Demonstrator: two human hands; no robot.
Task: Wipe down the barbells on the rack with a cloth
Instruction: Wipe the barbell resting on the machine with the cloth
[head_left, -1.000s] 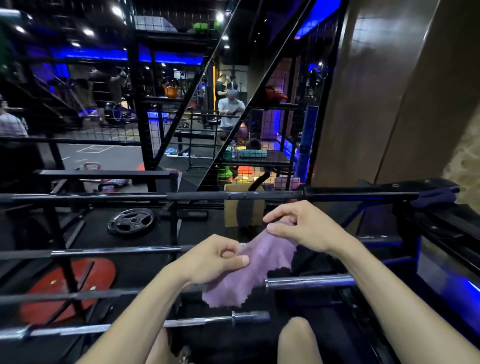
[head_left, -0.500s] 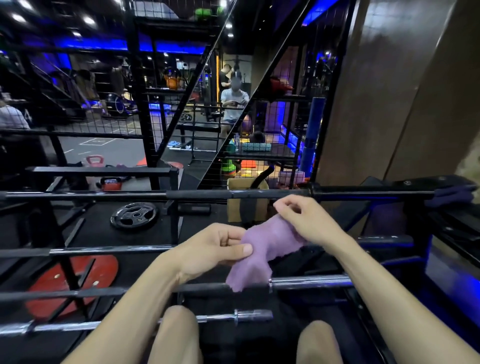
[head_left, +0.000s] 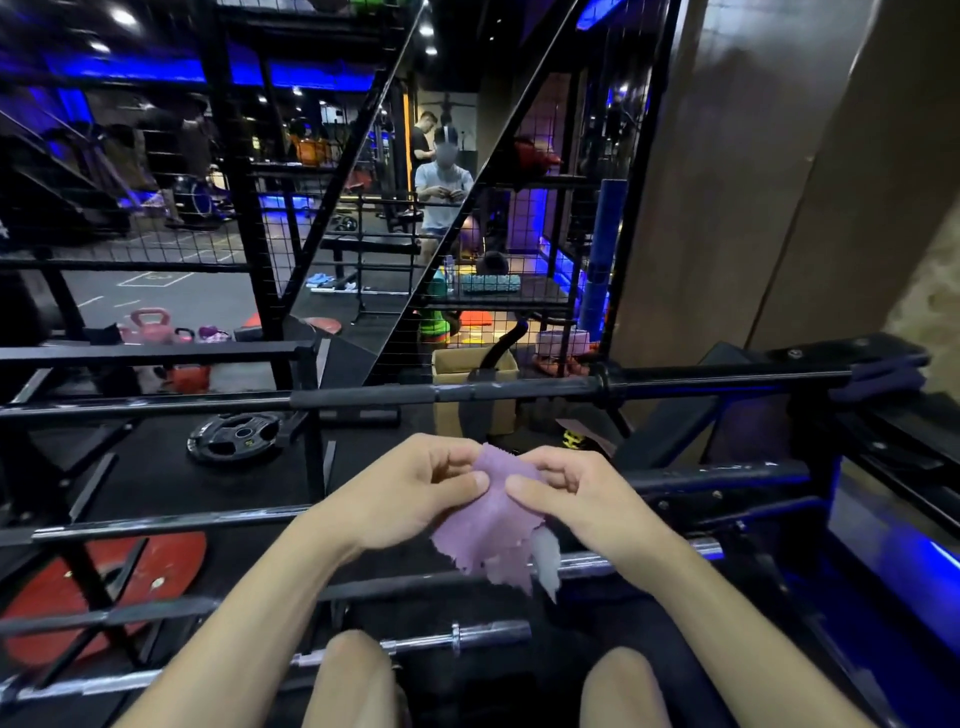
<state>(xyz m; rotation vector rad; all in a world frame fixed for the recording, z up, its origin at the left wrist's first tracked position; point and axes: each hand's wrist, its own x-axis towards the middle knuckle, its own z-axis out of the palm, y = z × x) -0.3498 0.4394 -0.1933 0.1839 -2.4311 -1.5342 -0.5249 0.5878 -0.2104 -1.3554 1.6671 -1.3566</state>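
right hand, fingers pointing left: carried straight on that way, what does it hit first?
Likely the left hand: the right hand already faces it across the purple cloth both pinch, thumbs almost touching. Depth between them is unclear.

Gym, weights area. Horiz. barbells (head_left: 467, 392) lie across black steel rack (head_left: 311, 467), several tiers. Black weight plate (head_left: 236, 435) on dark rubber floor behind rack, red plate (head_left: 104, 587) at rack's left end. Pink kettlebell (head_left: 150, 325) beyond, w/ smaller ones beside. Wire-mesh shelving (head_left: 493, 291) holds mats, rollers. Blue strip lighting overhead, painted floor markings, people standing in bkgd.
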